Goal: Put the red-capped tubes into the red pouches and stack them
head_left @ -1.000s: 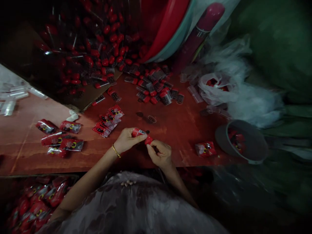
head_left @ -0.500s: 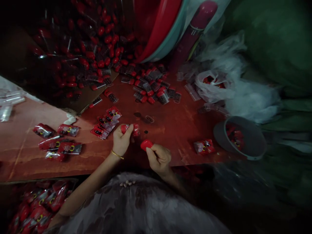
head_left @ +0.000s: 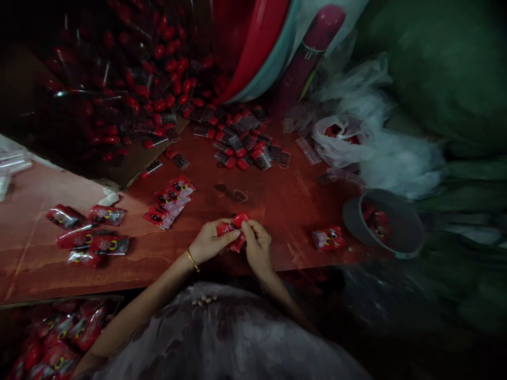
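Head view gives me both hands together over the near middle of the surface (head_left: 277,211). My left hand (head_left: 209,241) has a printed red packet (head_left: 224,228) gripped between thumb and bent fingers. My right hand (head_left: 258,246), just beside it, pinches a rounded red piece (head_left: 240,218) that stands at the packet's far edge. Neither hand is spread. Whether the piece sits inside the packet or only against it, I cannot tell, because my thumbs cover the meeting point.

I judge the step in hand as bringing the piece and the packet together in the fingers. As I read it, the next move calls for a steady left grip, with the packet's edge kept apart, and a light right pinch, since the wrapper looks thin and could crumple or slip.

To the left lies a fanned row of flat packets (head_left: 168,203); farther left is a cluster of plump, shiny packets (head_left: 109,244). Beyond them, a cardboard box (head_left: 138,164) holds many red-capped tubes, and more loose tubes (head_left: 261,157) are heaped at the far middle. One small oval piece (head_left: 240,196) lies just beyond my hands. On the right, a single packet (head_left: 328,238) rests near a grey bucket (head_left: 351,224) with red things in it.
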The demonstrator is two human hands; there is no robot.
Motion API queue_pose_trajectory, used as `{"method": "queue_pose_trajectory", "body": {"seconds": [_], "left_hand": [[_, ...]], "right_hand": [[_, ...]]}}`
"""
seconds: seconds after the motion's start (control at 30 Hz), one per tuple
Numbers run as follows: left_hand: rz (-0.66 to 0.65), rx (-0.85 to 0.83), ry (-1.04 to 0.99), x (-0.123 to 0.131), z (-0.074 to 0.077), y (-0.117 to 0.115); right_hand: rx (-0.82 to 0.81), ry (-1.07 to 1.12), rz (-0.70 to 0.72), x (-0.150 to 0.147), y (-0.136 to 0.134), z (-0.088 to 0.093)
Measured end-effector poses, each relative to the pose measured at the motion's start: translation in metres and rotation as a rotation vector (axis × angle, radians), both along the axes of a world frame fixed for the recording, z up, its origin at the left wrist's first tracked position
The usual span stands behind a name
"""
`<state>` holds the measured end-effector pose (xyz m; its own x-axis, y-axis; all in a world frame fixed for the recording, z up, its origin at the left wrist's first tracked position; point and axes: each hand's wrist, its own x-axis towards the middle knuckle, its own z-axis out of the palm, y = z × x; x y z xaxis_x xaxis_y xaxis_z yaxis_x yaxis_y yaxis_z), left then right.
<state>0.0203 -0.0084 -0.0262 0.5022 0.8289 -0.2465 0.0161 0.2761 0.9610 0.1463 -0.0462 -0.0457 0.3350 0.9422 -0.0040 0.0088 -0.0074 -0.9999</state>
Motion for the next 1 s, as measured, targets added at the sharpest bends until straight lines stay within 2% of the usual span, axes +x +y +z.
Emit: {"method": "queue_pose_trajectory", "body": {"seconds": [0.1, 0.17, 0.23, 0.3, 0.37, 0.43, 0.5, 0.6, 0.7, 0.77, 0.9, 1.0], "left_hand": [[0.111, -0.011, -0.001, 0.007, -0.009, -0.004], [0.132, 0.108, 0.098, 0.007, -0.011, -0.003], [0.058, 0.284, 0.266, 0.003, -0.008, 0.0], [-0.068, 0.432, 0.453, -0.002, -0.002, 0.004], [-0.166, 0.508, 0.588, -0.004, 0.004, 0.007], [-0.205, 0.535, 0.635, -0.004, 0.008, 0.007], [-0.195, 0.533, 0.617, -0.003, 0.01, 0.007], [-0.087, 0.519, 0.583, -0.001, 0.011, 0.011], [0.036, 0.515, 0.639, 0.002, 0.011, 0.028], [0.047, 0.505, 0.668, 0.006, 0.01, 0.044], [-0.024, 0.508, 0.662, 0.014, 0.006, 0.071], [-0.094, 0.546, 0.625, 0.017, 0.003, 0.078]], "right_hand": [[0.01, -0.165, 0.056, 0.002, -0.002, -0.005], [-0.014, -0.259, 0.079, 0.007, -0.003, -0.004], [-0.007, -0.425, 0.053, 0.014, -0.002, 0.0], [0.053, -0.623, 0.092, 0.023, 0.001, 0.007], [0.139, -0.781, 0.255, 0.032, 0.004, 0.017], [0.211, -0.886, 0.42, 0.04, 0.007, 0.026], [0.253, -0.961, 0.48, 0.045, 0.009, 0.034], [0.299, -1.014, 0.403, 0.051, 0.016, 0.043], [0.32, -0.993, 0.17, 0.052, 0.032, 0.046], [0.295, -0.975, 0.06, 0.049, 0.046, 0.044], [0.216, -0.972, 0.072, 0.042, 0.067, 0.035], [0.209, -0.983, 0.094, 0.04, 0.071, 0.031]]}}
